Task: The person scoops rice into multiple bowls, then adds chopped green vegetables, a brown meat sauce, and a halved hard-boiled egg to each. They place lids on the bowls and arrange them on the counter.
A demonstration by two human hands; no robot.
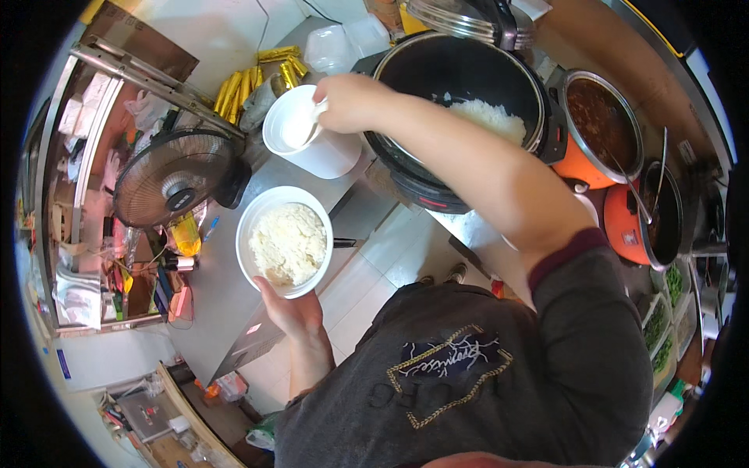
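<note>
My left hand (295,312) holds a white round bowl (243,242) heaped with cooked white rice (287,238). The thumb lies against the near side of the bowl, while the other fingers are mostly hidden beneath it. Farther off, my right hand (353,103) is closed at the rim of a tall white tub (328,158). It grips a white utensil (315,125) that dips into the tub; its full shape is hidden. My right forearm crosses over a large black rice cooker (425,66), with white rice (491,118) visible inside.
A black fan (175,183) stands at left beside the metal counter (211,273). Gold-wrapped packets (238,90) and clear plastic containers (335,45) lie behind the tub. Two orange pots (581,161) (624,226) with ladles and trays of chopped greens (659,324) line the right side.
</note>
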